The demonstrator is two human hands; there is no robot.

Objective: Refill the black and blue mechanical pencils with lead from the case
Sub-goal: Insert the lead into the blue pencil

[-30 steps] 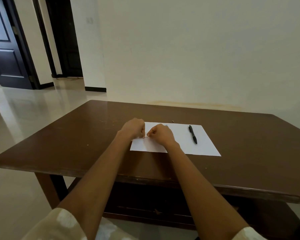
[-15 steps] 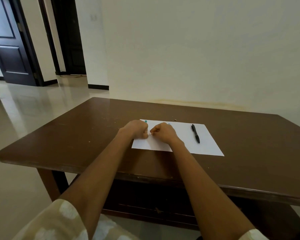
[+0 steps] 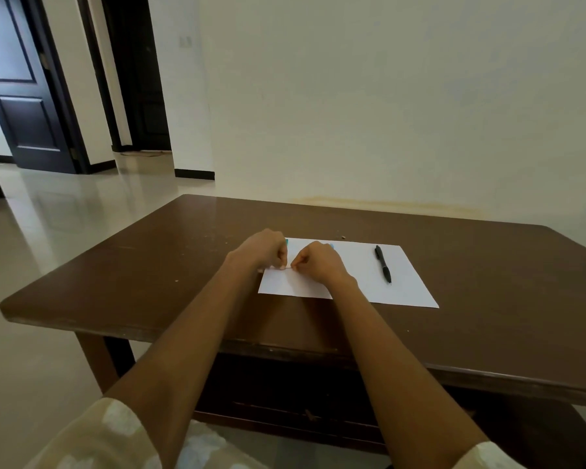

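Looking down at our own two fists here, we've got a thin lead [image 3: 287, 268] running between them, pinched at each end by curled fingertips, just above the near left part of the paper [image 3: 410, 286]. The left hand [image 3: 263, 249] is balled up with a bit of teal poking out behind its knuckles, and the right hand [image 3: 318, 262] is curled the same way with a blue bit [image 3: 331, 245] showing past it. We honestly can't tell what those colored bits are, pencil or case, since the hands hide nearly all of them. The two fists sit just beside each other, almost knuckle to knuckle, low over the sheet.

Further right on the same paper lies the black pencil [image 3: 382, 264], well apart from the right hand, tip pointing toward us, nothing touching it. The paper lies flat on the brown table [image 3: 149, 275], and a small crumb [image 3: 343, 236] sits just past the paper's far edge. Behind the table is a plain wall, with dark doors [image 3: 17, 79] off to the left.
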